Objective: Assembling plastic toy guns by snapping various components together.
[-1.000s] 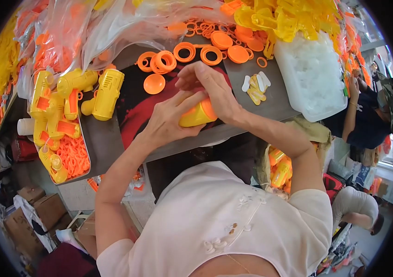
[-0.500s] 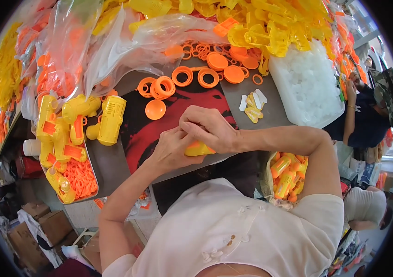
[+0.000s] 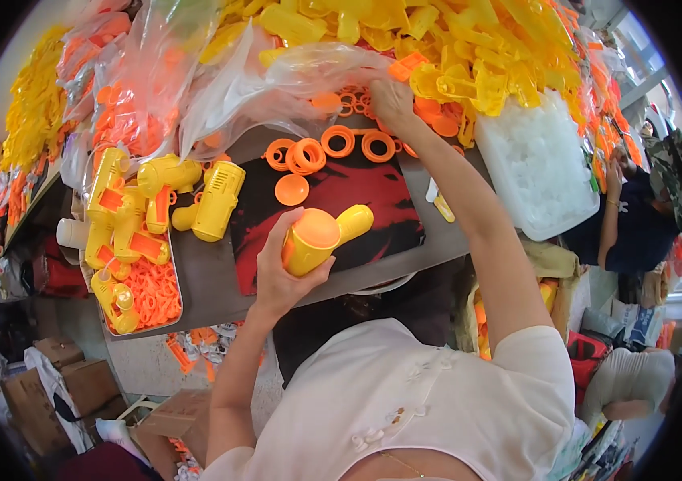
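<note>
counter (image 3: 220, 297): grey, one; a red-black mat (image 3: 357, 204) is laid on it.
toy (image 3: 321, 236): one yellow body with orange cap, held above the counter's near edge; best kept level and gripped firmly.
left hand (image 3: 277, 272): fingers closed around the toy.
right hand (image 3: 393, 100): stretched to the far pile; fingers hidden among parts, state cannot be told.
rings (image 3: 337, 144): about five orange ones counted loose; one to be picked cleanly.

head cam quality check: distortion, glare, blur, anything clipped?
Head view: strong fisheye, the grey table edge bows and a black vignette rings the frame. Even bright light, no hard shadows. The clear plastic bags throw glare and the white tub is nearly blown out. Centre sharp: left hand and yellow toy part are crisp; right hand slightly soft; rim smeared.
</note>
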`<state>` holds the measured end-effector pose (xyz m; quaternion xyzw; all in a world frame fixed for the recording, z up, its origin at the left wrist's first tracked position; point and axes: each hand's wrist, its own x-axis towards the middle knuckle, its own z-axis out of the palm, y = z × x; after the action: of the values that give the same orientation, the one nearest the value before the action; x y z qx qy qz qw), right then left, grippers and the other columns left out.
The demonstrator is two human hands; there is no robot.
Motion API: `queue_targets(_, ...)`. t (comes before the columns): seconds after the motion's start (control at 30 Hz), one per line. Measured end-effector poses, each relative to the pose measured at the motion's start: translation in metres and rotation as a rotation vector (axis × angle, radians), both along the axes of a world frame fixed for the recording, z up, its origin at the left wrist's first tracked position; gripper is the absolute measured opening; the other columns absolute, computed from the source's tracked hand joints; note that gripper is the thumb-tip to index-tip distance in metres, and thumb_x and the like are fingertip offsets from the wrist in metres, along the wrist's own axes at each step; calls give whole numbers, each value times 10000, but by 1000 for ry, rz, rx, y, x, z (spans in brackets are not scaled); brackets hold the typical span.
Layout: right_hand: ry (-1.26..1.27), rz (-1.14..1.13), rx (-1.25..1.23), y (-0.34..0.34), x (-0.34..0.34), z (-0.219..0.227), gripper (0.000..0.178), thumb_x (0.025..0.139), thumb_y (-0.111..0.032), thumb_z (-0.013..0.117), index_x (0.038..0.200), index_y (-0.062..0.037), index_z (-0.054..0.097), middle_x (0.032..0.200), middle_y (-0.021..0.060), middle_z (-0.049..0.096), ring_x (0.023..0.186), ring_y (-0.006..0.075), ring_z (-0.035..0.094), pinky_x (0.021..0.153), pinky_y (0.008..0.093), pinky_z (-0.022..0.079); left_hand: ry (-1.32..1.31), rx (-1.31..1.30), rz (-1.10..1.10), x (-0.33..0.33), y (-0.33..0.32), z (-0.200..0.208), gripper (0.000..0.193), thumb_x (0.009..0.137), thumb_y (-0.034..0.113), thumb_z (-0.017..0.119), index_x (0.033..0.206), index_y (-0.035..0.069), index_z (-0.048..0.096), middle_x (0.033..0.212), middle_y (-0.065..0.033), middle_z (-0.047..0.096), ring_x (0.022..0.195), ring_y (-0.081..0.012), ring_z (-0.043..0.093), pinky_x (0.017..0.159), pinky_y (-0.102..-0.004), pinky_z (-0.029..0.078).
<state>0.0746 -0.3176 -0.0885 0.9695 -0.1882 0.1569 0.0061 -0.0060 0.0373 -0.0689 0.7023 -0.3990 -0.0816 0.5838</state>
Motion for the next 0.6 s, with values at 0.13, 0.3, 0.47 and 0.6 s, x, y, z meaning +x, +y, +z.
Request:
queue_targets(0.13, -233, 207, -130, -12, 13, -9, 120, 758, -39, 555, 822, -31, 656, 814, 192, 654, 743, 340, 643, 630, 419, 492, -8, -22, 87, 1, 10, -2, 768, 678, 47, 782, 1343, 46, 398, 1155, -96, 565, 1033, -193, 590, 926, -331, 473)
queue_targets(0.3, -215, 304, 103, -20, -9, -4, 112, 779, -37, 589, 874, 1, 632, 855, 171, 662, 821, 280, 654, 699, 394, 501, -23, -85, 145, 5, 15, 0, 762, 676, 68, 807, 1333, 43, 422, 1161, -123, 588, 1023, -206, 614, 915, -329, 480)
queue_targets(0.47, -15, 394, 911, 13, -47, 49, 172, 905, -195, 601, 932, -27, 590, 942, 79, 634, 844, 163, 640, 741, 326, 528, 126, -210, 252, 13, 20, 3, 744, 711, 68, 778, 1347, 33, 394, 1239, -117, 517, 1090, -199, 564, 936, -340, 470)
queue_targets(0.6, 64, 487, 1523, 67, -89, 61, 245, 929, -283, 619, 1004, -62, 542, 1009, 38, 610, 828, 122, 613, 729, 256, 495, 51, -290, 300, 21, -4, 27, 736, 740, 44, 750, 1363, 34, 357, 1215, -118, 512, 1092, -197, 560, 930, -330, 481)
